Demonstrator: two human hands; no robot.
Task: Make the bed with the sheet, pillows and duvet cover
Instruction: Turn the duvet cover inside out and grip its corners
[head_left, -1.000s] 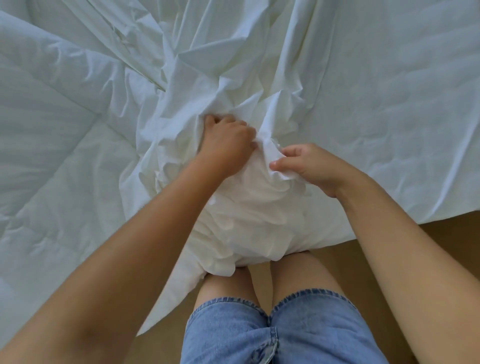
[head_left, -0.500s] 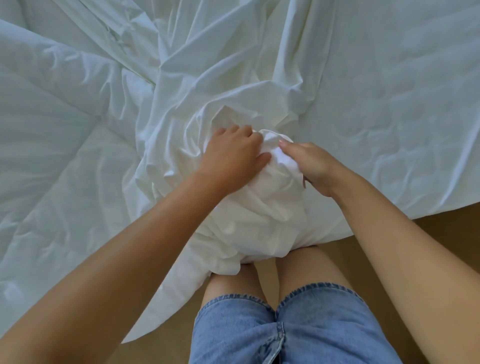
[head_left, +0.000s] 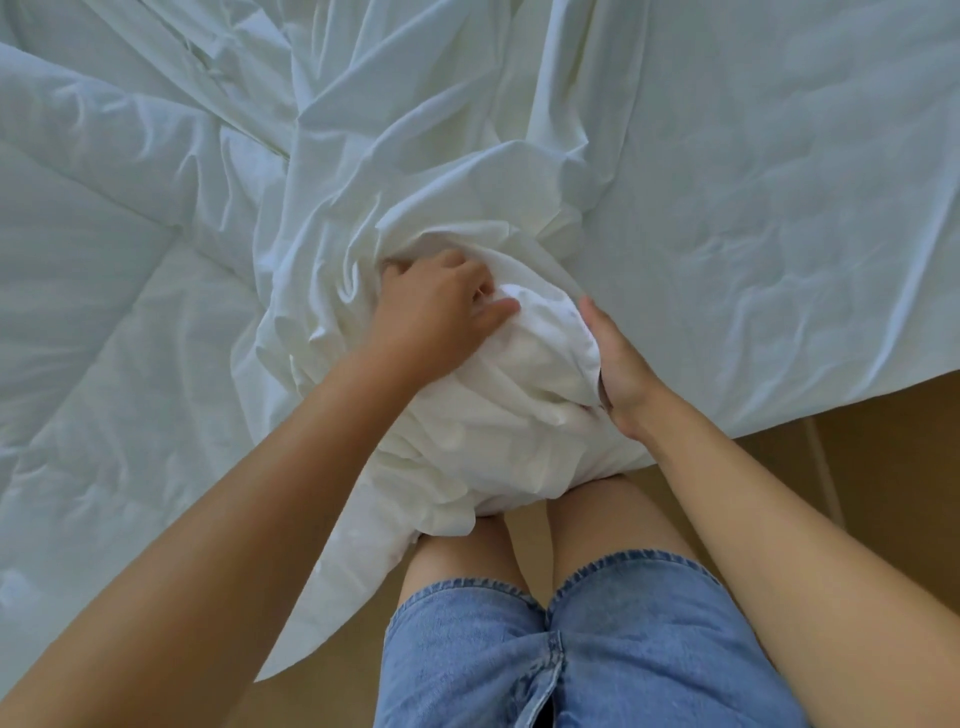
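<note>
In the middle of the frame lay the duvet cover (head_left: 498, 415), bunched into a rounded, full bundle at the near edge of the bed and resting against the person's bare thighs. The cloth closed it all round, so what filled it could not be seen.

The left hand (head_left: 436, 306) was clamped on the top of the bundle. Its fingers were curled down into a fold and its thumb lay stretched out to the right across the fabric. The right hand (head_left: 618, 369) lay against the bundle's right side, thumb pointing up the frame. Its fingers were buried in the cloth, so whether they gripped it could not be told. The two hands were apart, with the crown of the bundle between them.

A quilted duvet (head_left: 104, 364) spread over the left of the frame, and twisted folds ran from the bundle toward the upper left. A flatter, creased white layer (head_left: 769, 234) covered the right and ended at the bed's edge above the brown floor (head_left: 872, 467). Denim shorts (head_left: 623, 654) filled the lower centre.
</note>
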